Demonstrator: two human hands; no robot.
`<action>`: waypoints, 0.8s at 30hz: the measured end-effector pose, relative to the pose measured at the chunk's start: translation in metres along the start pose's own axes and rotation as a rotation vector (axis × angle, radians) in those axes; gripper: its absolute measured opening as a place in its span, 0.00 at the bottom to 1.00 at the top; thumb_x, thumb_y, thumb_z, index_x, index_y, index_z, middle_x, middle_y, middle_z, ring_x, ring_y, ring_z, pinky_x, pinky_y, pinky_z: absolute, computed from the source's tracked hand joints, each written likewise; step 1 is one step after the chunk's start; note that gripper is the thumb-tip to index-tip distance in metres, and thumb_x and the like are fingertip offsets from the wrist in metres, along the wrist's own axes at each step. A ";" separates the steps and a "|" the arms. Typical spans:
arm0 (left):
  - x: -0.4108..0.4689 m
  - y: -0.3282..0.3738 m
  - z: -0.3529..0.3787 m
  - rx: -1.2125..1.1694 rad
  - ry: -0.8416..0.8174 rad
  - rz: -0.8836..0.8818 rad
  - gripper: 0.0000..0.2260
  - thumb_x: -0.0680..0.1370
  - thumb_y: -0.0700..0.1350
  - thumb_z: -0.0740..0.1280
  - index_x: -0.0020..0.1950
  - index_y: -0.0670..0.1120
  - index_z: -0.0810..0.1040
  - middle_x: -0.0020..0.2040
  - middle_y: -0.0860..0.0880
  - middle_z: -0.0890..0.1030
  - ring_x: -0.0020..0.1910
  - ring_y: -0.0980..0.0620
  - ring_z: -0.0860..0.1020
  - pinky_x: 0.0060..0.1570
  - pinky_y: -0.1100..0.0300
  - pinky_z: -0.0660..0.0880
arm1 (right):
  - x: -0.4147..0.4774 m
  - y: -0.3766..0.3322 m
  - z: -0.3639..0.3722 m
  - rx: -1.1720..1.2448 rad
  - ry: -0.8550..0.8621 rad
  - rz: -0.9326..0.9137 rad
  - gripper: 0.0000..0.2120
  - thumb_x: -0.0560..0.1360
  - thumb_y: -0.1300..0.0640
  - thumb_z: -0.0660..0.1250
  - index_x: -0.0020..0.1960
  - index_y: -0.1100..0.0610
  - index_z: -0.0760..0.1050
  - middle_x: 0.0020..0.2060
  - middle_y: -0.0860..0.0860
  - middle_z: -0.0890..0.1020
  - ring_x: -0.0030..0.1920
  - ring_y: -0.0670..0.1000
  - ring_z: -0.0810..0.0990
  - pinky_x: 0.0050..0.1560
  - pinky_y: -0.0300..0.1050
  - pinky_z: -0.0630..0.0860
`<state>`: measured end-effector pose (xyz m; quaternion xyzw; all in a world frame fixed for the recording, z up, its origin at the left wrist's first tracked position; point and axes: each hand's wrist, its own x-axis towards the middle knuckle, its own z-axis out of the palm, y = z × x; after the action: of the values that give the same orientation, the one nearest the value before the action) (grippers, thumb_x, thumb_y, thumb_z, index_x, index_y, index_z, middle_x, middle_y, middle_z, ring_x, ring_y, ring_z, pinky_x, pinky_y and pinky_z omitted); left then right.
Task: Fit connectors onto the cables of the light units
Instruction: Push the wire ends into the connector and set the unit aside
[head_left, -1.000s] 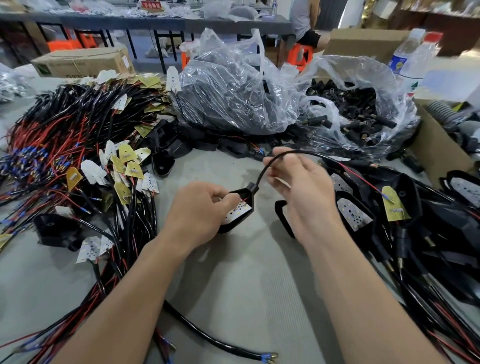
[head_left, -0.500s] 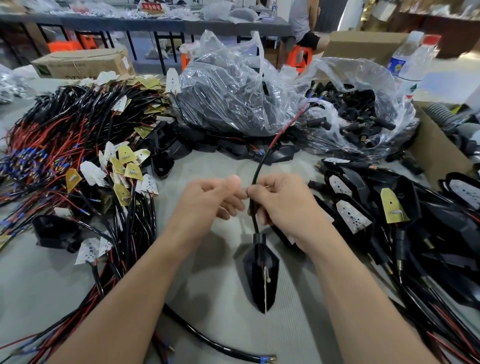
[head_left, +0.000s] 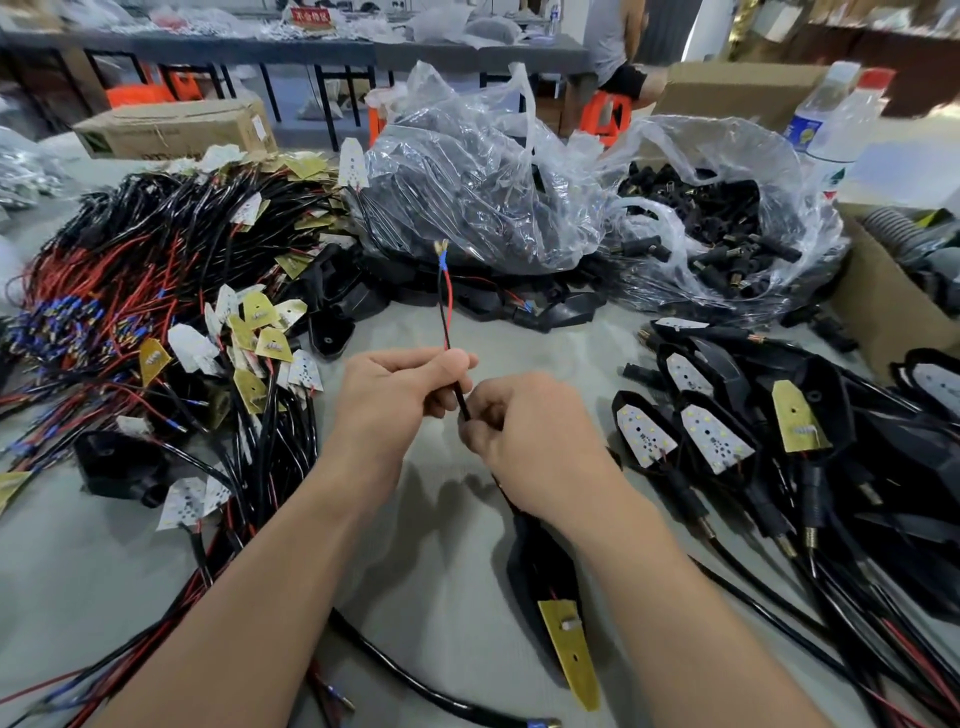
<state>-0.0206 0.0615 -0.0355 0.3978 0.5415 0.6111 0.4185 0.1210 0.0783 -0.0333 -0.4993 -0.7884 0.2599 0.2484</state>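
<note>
A black cable runs upright between my two hands at the centre of the table. My left hand pinches it near the top, where it splits into a red and a black wire with blue-sleeved metal tips. My right hand grips the cable just below. The black light unit hangs under my right wrist, with its yellow board pointing toward me. Loose black connectors fill an open clear bag at the back right.
A heap of wired light boards covers the left. Cabled light units lie at the right. A tied plastic bag sits at the back centre, two bottles and cardboard boxes at the right. A loose cable lies near me.
The light unit dropped from my left hand to hang below my right hand. Both hands slid up the cable, and its wire ends now stand upright above my left hand.
</note>
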 end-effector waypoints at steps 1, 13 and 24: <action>0.001 -0.002 0.001 0.002 0.034 -0.005 0.09 0.77 0.39 0.73 0.39 0.48 0.89 0.34 0.47 0.83 0.30 0.56 0.73 0.34 0.66 0.73 | 0.001 0.000 0.000 0.036 -0.030 0.022 0.09 0.73 0.57 0.71 0.35 0.49 0.77 0.26 0.49 0.77 0.29 0.50 0.74 0.33 0.43 0.70; 0.006 -0.020 0.001 0.612 0.200 0.098 0.08 0.75 0.48 0.74 0.38 0.60 0.85 0.30 0.61 0.82 0.31 0.66 0.79 0.37 0.67 0.73 | 0.034 0.019 -0.080 -0.082 0.269 0.112 0.07 0.74 0.57 0.69 0.44 0.48 0.85 0.36 0.44 0.85 0.38 0.46 0.80 0.43 0.36 0.74; -0.002 -0.017 0.005 0.800 0.104 0.155 0.05 0.74 0.45 0.74 0.43 0.55 0.88 0.27 0.77 0.73 0.36 0.82 0.71 0.36 0.82 0.64 | 0.097 0.078 -0.119 -0.932 -0.180 0.137 0.13 0.77 0.61 0.64 0.35 0.57 0.66 0.35 0.54 0.72 0.43 0.59 0.76 0.43 0.50 0.75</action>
<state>-0.0139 0.0619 -0.0525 0.5373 0.7252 0.4016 0.1554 0.2132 0.2154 0.0168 -0.5837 -0.8046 -0.0632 -0.0889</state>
